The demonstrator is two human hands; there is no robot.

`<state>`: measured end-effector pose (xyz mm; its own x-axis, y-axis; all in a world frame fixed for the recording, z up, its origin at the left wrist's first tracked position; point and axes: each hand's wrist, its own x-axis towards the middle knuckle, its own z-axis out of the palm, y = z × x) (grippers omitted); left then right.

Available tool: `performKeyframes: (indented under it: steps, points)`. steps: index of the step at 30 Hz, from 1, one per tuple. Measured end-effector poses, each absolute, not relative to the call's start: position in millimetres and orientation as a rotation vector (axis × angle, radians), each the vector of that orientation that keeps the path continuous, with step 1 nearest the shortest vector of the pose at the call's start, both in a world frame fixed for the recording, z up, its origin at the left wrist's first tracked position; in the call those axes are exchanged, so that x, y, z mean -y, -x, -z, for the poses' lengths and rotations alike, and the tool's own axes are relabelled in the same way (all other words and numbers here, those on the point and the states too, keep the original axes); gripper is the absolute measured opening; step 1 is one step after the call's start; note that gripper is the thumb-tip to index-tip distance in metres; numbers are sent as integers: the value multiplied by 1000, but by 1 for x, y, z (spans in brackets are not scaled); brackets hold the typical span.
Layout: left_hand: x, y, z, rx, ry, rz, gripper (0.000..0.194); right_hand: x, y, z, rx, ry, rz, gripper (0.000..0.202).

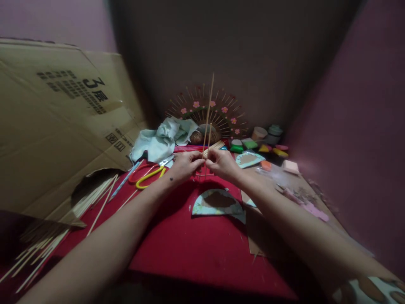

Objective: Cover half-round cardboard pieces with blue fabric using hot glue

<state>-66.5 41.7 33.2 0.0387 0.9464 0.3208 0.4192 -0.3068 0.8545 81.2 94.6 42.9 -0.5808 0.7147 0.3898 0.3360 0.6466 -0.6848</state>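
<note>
Two thin wooden sticks stand upright side by side above the red cloth, one long and one shorter. My left hand (187,165) pinches the long stick (209,101) near its lower end. Close against it, my right hand (220,163) has its fingers closed on the short stick (209,137). The fingertips of both hands nearly meet, and the lower ends of the sticks show faintly beneath them. Nearer to me lies a pale half-round piece (202,206) with a brown middle. Yellow-handled scissors (148,179) rest left of my left hand.
A large cardboard box (57,135) and many loose sticks (98,194) are at the left. Behind my hands are a crumpled pale cloth (155,141) and a flower-decorated fan shape (224,110). Coloured clay packets (249,143) and a cardboard sheet (256,236) lie at the right.
</note>
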Motion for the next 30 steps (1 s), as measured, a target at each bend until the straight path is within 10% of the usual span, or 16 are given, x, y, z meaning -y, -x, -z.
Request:
performKeyframes:
  steps: [14,30]
  points:
    - [-47,68,-15,-1345,-1980,-1108,13,-87,-86,-37,2215,854,-482,8]
    - [-39,56,-12,-1327,-2224,-1040,17,-84,-101,-51,2012,555,-1023,7]
